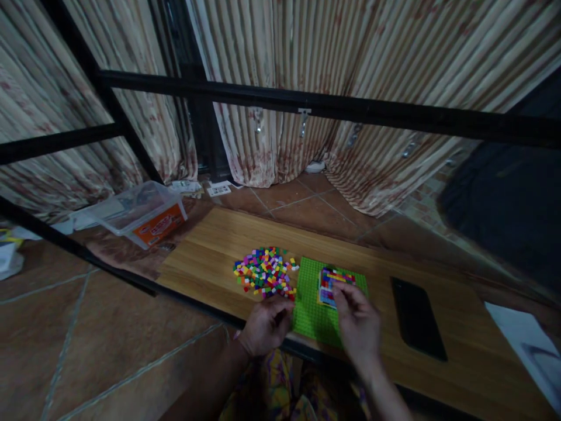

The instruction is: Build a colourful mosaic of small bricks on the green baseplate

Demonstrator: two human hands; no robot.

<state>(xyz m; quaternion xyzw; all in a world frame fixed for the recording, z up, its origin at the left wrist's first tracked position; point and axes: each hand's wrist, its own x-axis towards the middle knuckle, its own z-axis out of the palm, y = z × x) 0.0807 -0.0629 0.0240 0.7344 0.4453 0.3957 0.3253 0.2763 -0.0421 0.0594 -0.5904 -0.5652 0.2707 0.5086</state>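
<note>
A green studded baseplate (307, 318) lies on the wooden board, with small coloured bricks (328, 278) set in rows on its upper right part. My right hand (360, 321) reaches over the plate, thumb and fingers pinched at the lower edge of these bricks; whatever sits between the fingertips is too small to make out. Beside the plate's left edge, my left hand (269, 324) is curled, its fingertips together, just below a loose pile of small multicoloured bricks (265, 272). I cannot see what the left fingers hold, if anything.
A black phone-like slab (418, 318) lies right of the plate on the wooden board (210, 245). Past the left end stands a clear plastic box (144, 213) with an orange label. Black metal bars (280, 96) cross ahead, before striped curtains (280, 35). White paper (523, 333) lies far right.
</note>
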